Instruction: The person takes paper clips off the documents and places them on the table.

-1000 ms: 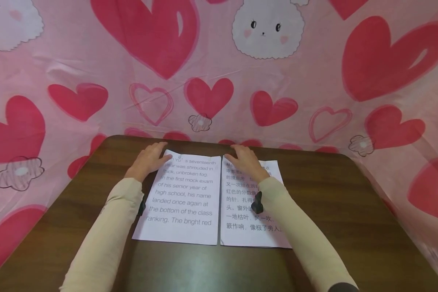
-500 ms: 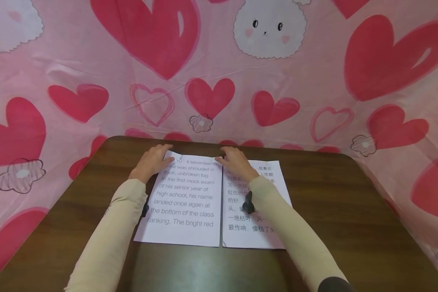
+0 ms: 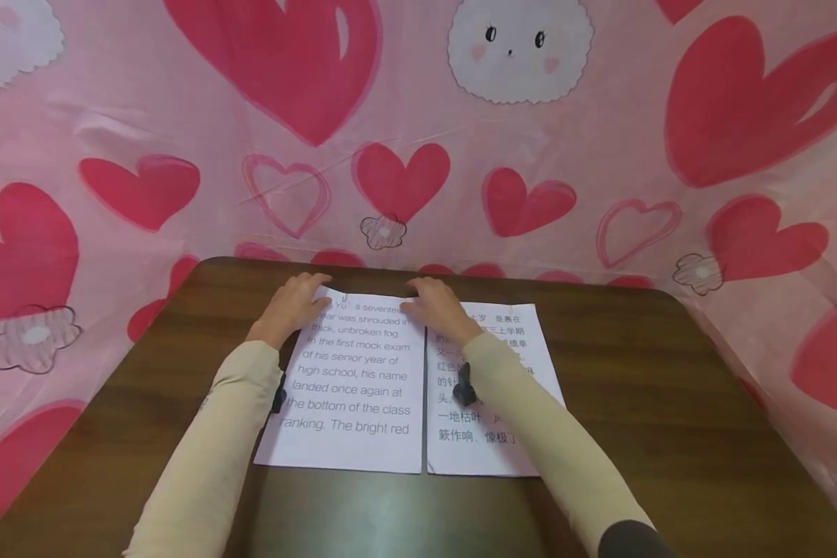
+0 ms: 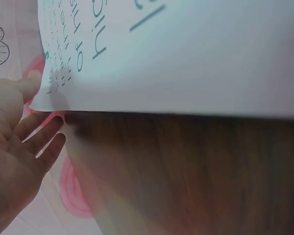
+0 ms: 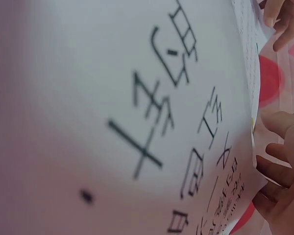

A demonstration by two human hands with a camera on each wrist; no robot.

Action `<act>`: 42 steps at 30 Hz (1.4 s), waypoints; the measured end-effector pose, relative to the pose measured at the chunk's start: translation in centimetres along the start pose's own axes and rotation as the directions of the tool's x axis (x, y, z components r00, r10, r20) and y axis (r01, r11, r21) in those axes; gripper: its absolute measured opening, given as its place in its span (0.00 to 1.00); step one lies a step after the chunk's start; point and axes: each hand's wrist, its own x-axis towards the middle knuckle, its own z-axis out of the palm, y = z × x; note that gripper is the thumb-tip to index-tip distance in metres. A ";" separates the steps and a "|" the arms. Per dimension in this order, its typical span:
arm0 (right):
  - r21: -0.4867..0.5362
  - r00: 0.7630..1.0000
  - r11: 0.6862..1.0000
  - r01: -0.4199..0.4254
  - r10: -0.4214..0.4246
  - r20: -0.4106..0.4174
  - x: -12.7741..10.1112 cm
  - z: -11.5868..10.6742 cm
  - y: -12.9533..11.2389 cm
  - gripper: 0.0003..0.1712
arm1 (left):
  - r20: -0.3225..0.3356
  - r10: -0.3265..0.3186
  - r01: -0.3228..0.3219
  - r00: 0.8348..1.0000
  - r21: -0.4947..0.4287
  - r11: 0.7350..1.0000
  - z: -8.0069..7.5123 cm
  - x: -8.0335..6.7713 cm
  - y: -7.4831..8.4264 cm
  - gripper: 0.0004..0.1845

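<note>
Nearest you are your arms in long cream cloth sleeves [image 3: 202, 449], reaching up toward a flat white paper with big black English words [image 3: 352, 380]. That English paper lies on the dark brown wooden table [image 3: 683, 434], right in front of you. Just to the right of it, across a thin gap, is a flat white paper with black Chinese words [image 3: 481, 461], and your right arm goes over it. A small black wrist gadget [image 3: 464, 386] hides some of its words too. At the English paper's top left corner is your bare left hand [image 3: 291, 310], its thumb at the paper and its other fingers loose and not curled round anything. At the English paper's top right corner is your bare right hand [image 3: 442, 308], its fingers loose too. I can't tell if either thumb is pressing down. A second ago your right hand was over the Chinese paper; now it has come across to the English one, while your left hand has hardly moved. So both hands seem busy with the same paper now, one at each top corner. Farthest away, behind the English paper, hangs a shiny pink cloth with red hearts [image 3: 551, 139].
</note>
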 end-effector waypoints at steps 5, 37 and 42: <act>-0.021 1.000 1.000 0.018 -0.018 0.001 0.2 0.3 -0.5 0.31 | -0.030 0.017 -0.017 0.999 -0.007 1.000 -0.1 0.0 0.0 0.27; 0.025 0.995 0.996 0.085 -0.083 -0.049 0.1 0.2 -2.2 0.19 | -0.090 -0.029 0.010 0.996 -0.204 0.979 -0.1 -0.3 0.4 0.17; 0.057 0.995 0.995 0.084 -0.080 -0.057 0.1 0.3 -2.2 0.19 | -0.102 -0.037 0.013 0.994 -0.226 0.974 0.0 -0.5 0.3 0.16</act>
